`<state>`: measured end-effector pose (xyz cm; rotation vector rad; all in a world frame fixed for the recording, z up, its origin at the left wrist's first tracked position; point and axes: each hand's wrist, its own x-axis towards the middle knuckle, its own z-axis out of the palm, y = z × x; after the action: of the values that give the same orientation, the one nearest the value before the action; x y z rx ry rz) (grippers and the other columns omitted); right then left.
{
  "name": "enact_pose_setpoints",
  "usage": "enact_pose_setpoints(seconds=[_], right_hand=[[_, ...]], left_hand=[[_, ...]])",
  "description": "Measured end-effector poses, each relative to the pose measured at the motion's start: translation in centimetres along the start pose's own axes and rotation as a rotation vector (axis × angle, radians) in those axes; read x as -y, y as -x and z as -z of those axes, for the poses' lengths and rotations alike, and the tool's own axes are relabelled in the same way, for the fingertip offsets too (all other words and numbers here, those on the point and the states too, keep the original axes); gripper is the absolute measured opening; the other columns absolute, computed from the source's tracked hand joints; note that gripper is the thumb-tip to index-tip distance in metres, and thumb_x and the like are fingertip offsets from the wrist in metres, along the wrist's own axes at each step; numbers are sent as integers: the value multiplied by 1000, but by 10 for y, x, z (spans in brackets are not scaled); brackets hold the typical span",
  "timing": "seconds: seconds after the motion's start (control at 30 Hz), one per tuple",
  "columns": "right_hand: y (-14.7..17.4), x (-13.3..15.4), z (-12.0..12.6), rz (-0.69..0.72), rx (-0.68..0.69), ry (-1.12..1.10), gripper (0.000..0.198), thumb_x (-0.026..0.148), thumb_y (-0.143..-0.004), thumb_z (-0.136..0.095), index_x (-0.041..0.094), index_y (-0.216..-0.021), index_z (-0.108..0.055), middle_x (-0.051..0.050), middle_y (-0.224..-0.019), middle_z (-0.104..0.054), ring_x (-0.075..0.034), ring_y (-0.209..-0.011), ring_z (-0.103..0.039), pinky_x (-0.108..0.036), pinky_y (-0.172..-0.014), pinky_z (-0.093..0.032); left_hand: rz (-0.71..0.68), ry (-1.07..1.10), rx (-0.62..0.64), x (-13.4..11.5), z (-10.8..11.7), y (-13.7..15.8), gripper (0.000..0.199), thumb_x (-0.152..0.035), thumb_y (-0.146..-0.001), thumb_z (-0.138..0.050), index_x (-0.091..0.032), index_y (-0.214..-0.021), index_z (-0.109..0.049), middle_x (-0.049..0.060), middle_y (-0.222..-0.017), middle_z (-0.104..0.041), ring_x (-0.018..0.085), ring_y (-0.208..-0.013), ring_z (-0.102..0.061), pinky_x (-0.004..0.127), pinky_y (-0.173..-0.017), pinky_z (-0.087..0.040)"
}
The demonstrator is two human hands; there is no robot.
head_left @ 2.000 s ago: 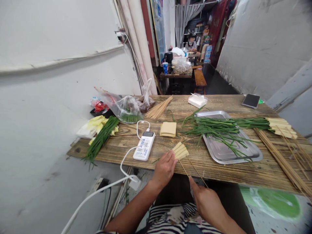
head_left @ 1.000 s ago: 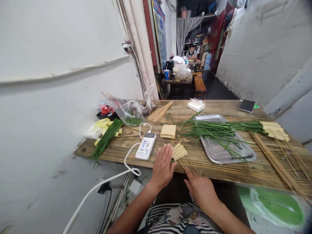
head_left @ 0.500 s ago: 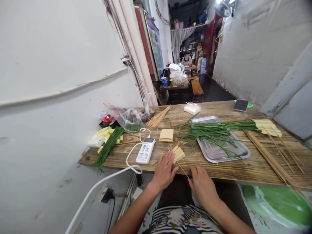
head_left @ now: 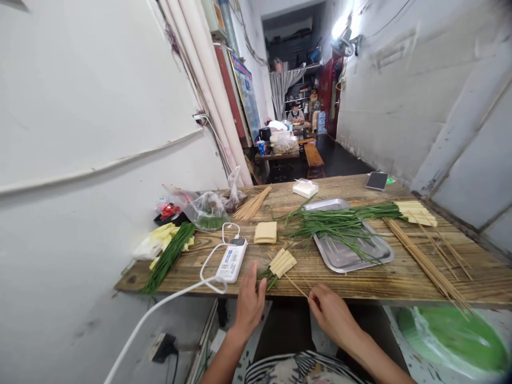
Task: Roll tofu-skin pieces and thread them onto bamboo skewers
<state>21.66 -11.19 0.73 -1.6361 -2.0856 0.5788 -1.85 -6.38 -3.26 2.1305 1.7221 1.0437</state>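
Observation:
Pale tofu-skin rolls (head_left: 283,262) lie side by side on the table, threaded on thin bamboo skewers, with green chives (head_left: 272,278) poking out of their left ends. My left hand (head_left: 250,301) is raised just left of those chives, its fingers stretched out and holding nothing. At the table's front edge, my right hand (head_left: 330,309) has its fingers curled in a pinch at the end of a bamboo skewer (head_left: 296,287) that runs out of the rolls. Behind them sits a stack of square tofu sheets (head_left: 265,232).
A metal tray (head_left: 352,256) carries long chives. Finished rolls (head_left: 416,212) and a skewer bundle (head_left: 426,264) lie to its right. A white power bank (head_left: 232,261) with a cable, a chive bunch (head_left: 170,258) and plastic bags (head_left: 212,210) are on the left. A person (head_left: 296,113) sits far back.
My left hand has lifted off the rolls and moved left, uncovering the chive ends. My right hand stays by the skewer end. The camera view has shifted slightly.

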Motion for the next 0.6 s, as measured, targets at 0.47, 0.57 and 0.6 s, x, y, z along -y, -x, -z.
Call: enact_pose_setpoints(seconds=[0.47, 0.57, 0.6], right_hand=[[70, -43, 88, -3, -633, -188, 16, 24, -94, -39, 21, -83, -51, -2, -80, -56, -15, -74, -54, -25, -68, -43], [68, -98, 127, -125, -803, 17, 19, 29, -92, -42, 20, -79, -52, -2, -73, -56, -16, -67, -53, -26, -64, -41], [63, -119, 141, -175, -826, 80, 20, 30, -91, -42, 20, -78, -52, -3, -72, -57, -16, -66, -53, -26, -63, -41]], left_hand=[[67, 37, 16, 35, -6, 5, 58, -45, -92, -32, -13, -139, -40, 11, -136, -52, 24, -128, -46, 40, -110, -35], [-6, -86, 54, 40, -12, 3, 57, -44, -91, -32, -14, -138, -41, 11, -135, -53, 26, -127, -47, 43, -107, -37], [-15, -128, 62, 40, -14, 2, 56, -43, -91, -31, -15, -138, -42, 11, -135, -53, 26, -127, -48, 44, -106, -38]])
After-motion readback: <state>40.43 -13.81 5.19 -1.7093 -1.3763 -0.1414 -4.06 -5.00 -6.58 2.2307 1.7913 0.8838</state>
